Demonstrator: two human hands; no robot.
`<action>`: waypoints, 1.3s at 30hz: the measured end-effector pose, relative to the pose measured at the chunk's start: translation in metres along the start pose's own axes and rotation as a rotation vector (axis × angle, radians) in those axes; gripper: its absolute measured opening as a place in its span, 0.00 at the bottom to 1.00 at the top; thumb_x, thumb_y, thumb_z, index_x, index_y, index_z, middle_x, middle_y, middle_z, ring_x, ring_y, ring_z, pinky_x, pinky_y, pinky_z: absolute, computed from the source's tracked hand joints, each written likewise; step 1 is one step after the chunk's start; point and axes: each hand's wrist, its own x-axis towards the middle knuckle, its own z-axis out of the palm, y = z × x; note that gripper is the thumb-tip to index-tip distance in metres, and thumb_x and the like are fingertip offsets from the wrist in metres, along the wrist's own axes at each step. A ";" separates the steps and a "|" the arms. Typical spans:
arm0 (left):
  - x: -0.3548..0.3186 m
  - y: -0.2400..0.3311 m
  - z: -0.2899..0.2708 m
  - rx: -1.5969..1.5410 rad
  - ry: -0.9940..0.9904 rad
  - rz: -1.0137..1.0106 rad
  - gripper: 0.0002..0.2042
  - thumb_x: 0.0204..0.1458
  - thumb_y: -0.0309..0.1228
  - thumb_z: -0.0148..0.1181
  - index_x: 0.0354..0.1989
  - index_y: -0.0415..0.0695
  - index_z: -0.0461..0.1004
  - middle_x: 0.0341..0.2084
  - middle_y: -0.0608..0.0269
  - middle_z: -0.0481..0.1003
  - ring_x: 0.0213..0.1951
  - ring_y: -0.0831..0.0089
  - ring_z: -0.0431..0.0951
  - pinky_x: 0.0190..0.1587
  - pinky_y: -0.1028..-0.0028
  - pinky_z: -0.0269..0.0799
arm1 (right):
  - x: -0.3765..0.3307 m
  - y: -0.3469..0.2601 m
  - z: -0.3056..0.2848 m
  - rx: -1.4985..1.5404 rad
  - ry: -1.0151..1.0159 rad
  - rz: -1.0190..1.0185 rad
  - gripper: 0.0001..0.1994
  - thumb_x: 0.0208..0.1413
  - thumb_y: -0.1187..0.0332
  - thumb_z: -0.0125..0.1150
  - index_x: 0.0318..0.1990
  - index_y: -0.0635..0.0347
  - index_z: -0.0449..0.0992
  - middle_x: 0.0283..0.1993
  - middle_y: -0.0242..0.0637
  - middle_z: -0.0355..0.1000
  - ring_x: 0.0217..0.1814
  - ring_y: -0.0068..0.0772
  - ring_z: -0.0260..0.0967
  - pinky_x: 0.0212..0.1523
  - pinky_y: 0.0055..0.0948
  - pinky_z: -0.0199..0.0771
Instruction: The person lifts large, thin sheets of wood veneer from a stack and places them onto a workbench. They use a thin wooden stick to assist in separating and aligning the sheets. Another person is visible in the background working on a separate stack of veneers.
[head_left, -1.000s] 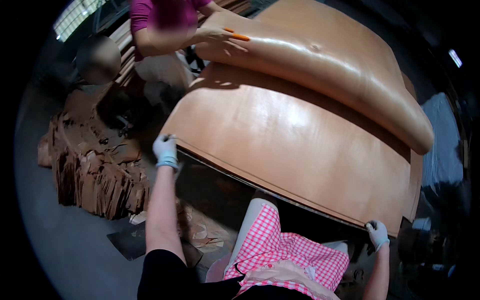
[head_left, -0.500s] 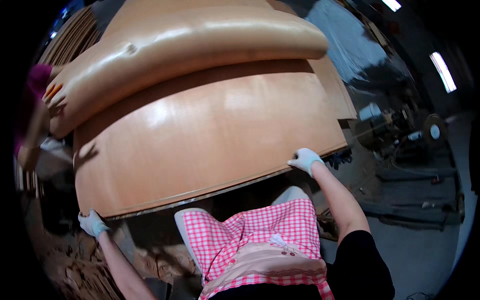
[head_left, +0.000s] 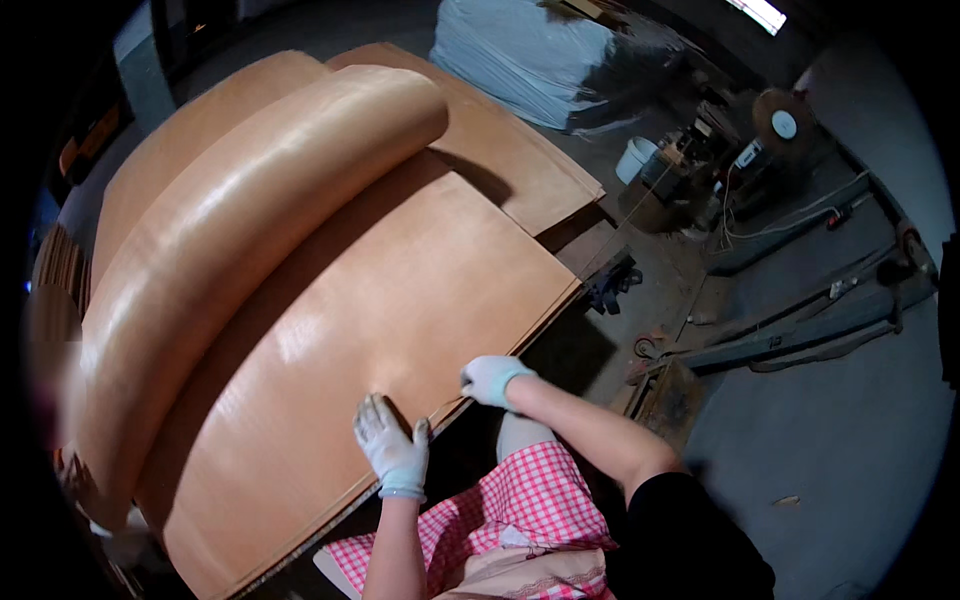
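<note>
A stack of thin, glossy tan wood sheets (head_left: 330, 330) lies in front of me. My left hand (head_left: 392, 452), in a white glove with a pale blue cuff, lies flat on the top sheet by its near edge, fingers stretched out. To its right, my right hand (head_left: 490, 382), gloved alike, is closed at the same edge. A thin strip of wood (head_left: 447, 406) shows at its fingertips; the rest of it is hidden. Beyond my hands a large wood sheet (head_left: 250, 200) is curled over into a thick roll across the stack.
At the far left edge another person's hand (head_left: 75, 475) is by the roll's end, partly blurred. More wood sheets (head_left: 520, 160) lie behind. A plastic-covered pile (head_left: 520, 60), a white bucket (head_left: 636, 160), a machine with a disc (head_left: 780, 125) and a metal frame (head_left: 800, 335) stand right.
My left hand has left the sheet's left corner and come to lie beside my right hand. My right hand stays at the near edge. The view has turned rightward.
</note>
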 end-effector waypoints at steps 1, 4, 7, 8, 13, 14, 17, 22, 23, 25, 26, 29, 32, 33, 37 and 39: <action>-0.002 -0.001 -0.003 0.019 0.003 0.000 0.42 0.47 0.44 0.62 0.66 0.33 0.51 0.65 0.42 0.54 0.67 0.49 0.50 0.69 0.56 0.40 | 0.001 0.021 -0.012 -0.029 -0.007 -0.022 0.16 0.50 0.60 0.55 0.43 0.55 0.80 0.46 0.48 0.76 0.49 0.48 0.74 0.51 0.41 0.72; -0.003 0.001 -0.003 0.036 -0.011 0.007 0.42 0.46 0.44 0.62 0.66 0.34 0.52 0.65 0.42 0.54 0.68 0.49 0.49 0.70 0.56 0.39 | 0.001 0.113 -0.061 -0.077 0.054 0.074 0.16 0.51 0.61 0.54 0.45 0.54 0.79 0.47 0.47 0.75 0.50 0.48 0.73 0.52 0.41 0.71; -0.005 0.002 -0.002 0.050 -0.027 -0.011 0.41 0.46 0.44 0.62 0.66 0.34 0.52 0.65 0.42 0.54 0.68 0.49 0.49 0.70 0.55 0.39 | -0.001 0.187 -0.108 -0.200 0.136 0.206 0.15 0.54 0.60 0.54 0.46 0.50 0.78 0.48 0.44 0.75 0.51 0.47 0.72 0.51 0.42 0.71; -0.004 0.001 0.000 0.055 -0.016 -0.005 0.41 0.45 0.43 0.63 0.65 0.35 0.53 0.65 0.43 0.54 0.68 0.49 0.49 0.70 0.55 0.39 | 0.000 0.204 -0.117 -0.231 0.157 0.266 0.14 0.54 0.60 0.55 0.46 0.49 0.78 0.49 0.43 0.75 0.51 0.46 0.72 0.51 0.41 0.71; -0.007 0.000 -0.001 0.070 -0.014 -0.015 0.40 0.45 0.45 0.64 0.64 0.36 0.56 0.65 0.44 0.55 0.67 0.49 0.50 0.69 0.54 0.40 | 0.020 0.234 -0.110 -0.027 0.203 0.381 0.15 0.53 0.61 0.57 0.46 0.55 0.77 0.49 0.47 0.74 0.52 0.50 0.70 0.52 0.41 0.71; -0.008 0.000 -0.003 0.067 -0.008 -0.025 0.40 0.44 0.45 0.64 0.64 0.37 0.57 0.65 0.44 0.55 0.67 0.49 0.50 0.69 0.53 0.40 | 0.023 0.235 -0.106 0.044 0.205 0.394 0.17 0.53 0.60 0.57 0.47 0.58 0.76 0.49 0.49 0.73 0.53 0.51 0.70 0.52 0.41 0.71; -0.007 0.003 -0.004 0.033 -0.003 -0.013 0.39 0.44 0.43 0.64 0.63 0.36 0.57 0.64 0.43 0.56 0.67 0.48 0.51 0.69 0.54 0.41 | 0.012 0.244 -0.082 0.284 0.592 0.665 0.20 0.52 0.61 0.58 0.49 0.67 0.74 0.51 0.55 0.71 0.56 0.55 0.67 0.54 0.42 0.69; -0.013 0.001 -0.004 -0.059 0.134 0.048 0.31 0.44 0.41 0.65 0.56 0.39 0.66 0.59 0.44 0.62 0.64 0.45 0.54 0.68 0.53 0.45 | -0.029 0.173 -0.042 0.466 0.851 0.350 0.15 0.58 0.63 0.57 0.43 0.69 0.74 0.45 0.55 0.74 0.47 0.54 0.71 0.48 0.43 0.71; -0.018 0.002 -0.005 -0.074 0.278 0.113 0.24 0.44 0.37 0.66 0.49 0.41 0.71 0.51 0.45 0.69 0.58 0.46 0.63 0.62 0.53 0.56 | -0.039 0.140 -0.027 0.441 0.871 0.283 0.15 0.57 0.63 0.58 0.42 0.69 0.74 0.42 0.56 0.74 0.45 0.54 0.73 0.48 0.43 0.71; -0.030 0.018 -0.018 -0.311 0.172 0.118 0.17 0.44 0.35 0.66 0.42 0.42 0.74 0.40 0.50 0.74 0.47 0.51 0.72 0.51 0.57 0.66 | -0.060 0.084 -0.002 0.402 0.787 0.070 0.16 0.55 0.61 0.59 0.42 0.67 0.75 0.43 0.54 0.74 0.47 0.52 0.73 0.49 0.42 0.72; -0.037 0.027 -0.023 -0.339 0.168 0.170 0.15 0.45 0.36 0.66 0.39 0.43 0.75 0.37 0.53 0.74 0.43 0.53 0.73 0.47 0.58 0.68 | -0.065 0.065 0.018 0.415 0.720 0.000 0.18 0.54 0.58 0.61 0.42 0.66 0.75 0.43 0.53 0.74 0.47 0.51 0.72 0.49 0.41 0.72; -0.057 0.049 -0.043 -0.483 0.155 0.231 0.15 0.42 0.35 0.68 0.36 0.43 0.76 0.33 0.54 0.75 0.38 0.57 0.75 0.43 0.63 0.71 | -0.101 -0.017 0.041 0.665 0.437 -0.228 0.15 0.57 0.61 0.58 0.41 0.66 0.74 0.42 0.48 0.73 0.48 0.45 0.72 0.50 0.37 0.71; -0.075 0.045 -0.058 -0.702 0.190 0.232 0.12 0.41 0.30 0.67 0.35 0.41 0.77 0.32 0.55 0.76 0.35 0.58 0.76 0.40 0.66 0.73 | -0.123 -0.067 0.064 0.884 0.310 -0.464 0.09 0.58 0.70 0.56 0.42 0.68 0.72 0.54 0.49 0.69 0.57 0.40 0.67 0.56 0.34 0.68; -0.084 0.040 -0.067 -0.817 0.204 0.201 0.10 0.41 0.29 0.65 0.33 0.40 0.77 0.32 0.56 0.76 0.35 0.62 0.76 0.40 0.68 0.72 | -0.132 -0.087 0.065 0.981 0.232 -0.468 0.09 0.58 0.72 0.56 0.42 0.68 0.72 0.56 0.48 0.68 0.58 0.39 0.67 0.57 0.33 0.67; -0.122 0.011 -0.078 -1.080 0.260 -0.021 0.08 0.41 0.28 0.66 0.28 0.38 0.76 0.27 0.57 0.75 0.33 0.68 0.76 0.39 0.72 0.72 | -0.140 -0.126 0.084 0.949 0.142 -0.552 0.09 0.58 0.74 0.55 0.45 0.65 0.72 0.60 0.47 0.67 0.57 0.34 0.68 0.56 0.30 0.69; -0.133 -0.002 -0.085 -1.000 0.248 -0.126 0.06 0.42 0.25 0.65 0.28 0.38 0.76 0.27 0.58 0.75 0.33 0.69 0.76 0.38 0.73 0.71 | -0.133 -0.135 0.097 0.804 0.170 -0.629 0.11 0.59 0.73 0.56 0.48 0.66 0.72 0.58 0.47 0.68 0.56 0.33 0.68 0.56 0.30 0.69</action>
